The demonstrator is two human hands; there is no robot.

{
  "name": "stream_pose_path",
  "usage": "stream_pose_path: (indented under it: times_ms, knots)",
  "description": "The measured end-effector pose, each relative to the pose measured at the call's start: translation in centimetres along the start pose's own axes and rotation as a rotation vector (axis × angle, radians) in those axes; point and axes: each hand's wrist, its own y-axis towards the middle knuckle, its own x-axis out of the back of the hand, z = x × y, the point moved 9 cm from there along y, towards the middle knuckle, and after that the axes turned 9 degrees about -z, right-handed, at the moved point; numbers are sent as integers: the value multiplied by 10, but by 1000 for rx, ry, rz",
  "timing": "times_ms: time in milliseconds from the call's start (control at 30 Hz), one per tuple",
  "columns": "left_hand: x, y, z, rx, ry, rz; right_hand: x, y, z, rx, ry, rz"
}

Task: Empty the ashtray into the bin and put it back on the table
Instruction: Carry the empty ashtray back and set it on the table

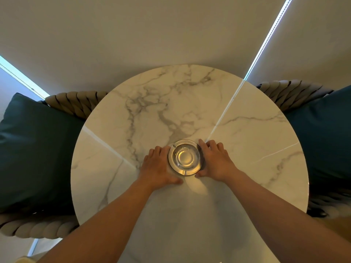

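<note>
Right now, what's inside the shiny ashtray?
The ashtray looks empty: only its bright, reflective bowl shows, no ash or butts visible. It sits on the marble table. Left hand and right hand cover its sides.

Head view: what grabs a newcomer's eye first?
The round clear glass ashtray near the middle of the round white marble table, with the left hand and right hand cupped against its two sides. Next, the dark teal cushions on rope-woven chairs at the table's left and right.
</note>
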Motion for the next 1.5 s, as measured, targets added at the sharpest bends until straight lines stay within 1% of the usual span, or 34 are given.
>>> stream_pose_path:
  times_ms: [433, 533, 700, 967, 1100, 1200, 1300, 1400, 1500]
  knots:
    - [3, -4, 0, 0, 51, -12, 1, 6, 3, 31, -15, 66]
    - [4, -6, 3, 16, 46, -20, 1, 5, 2, 19, -13, 71]
    - [2, -2, -4, -20, 61, 6, -2, 4, 1, -2, 5, 91]
    - [2, 8, -15, -59, 98, 46, -1, -11, 2, -75, 35, -2]
    - [2, 8, -22, -61, 140, 29, -2, -17, -1, -112, 39, -23]
    - [0, 2, -24, -60, 142, 0, 1, -15, 3, -66, 17, -48]
    - [-3, 1, -25, -81, 115, -7, -1, -11, 8, -14, -11, -6]
    - [-2, 3, -28, -124, 80, -7, -2, -10, 9, 1, -37, 10]
    - [0, 3, -27, -113, 86, -17, -2, -11, 9, -4, -50, 5]
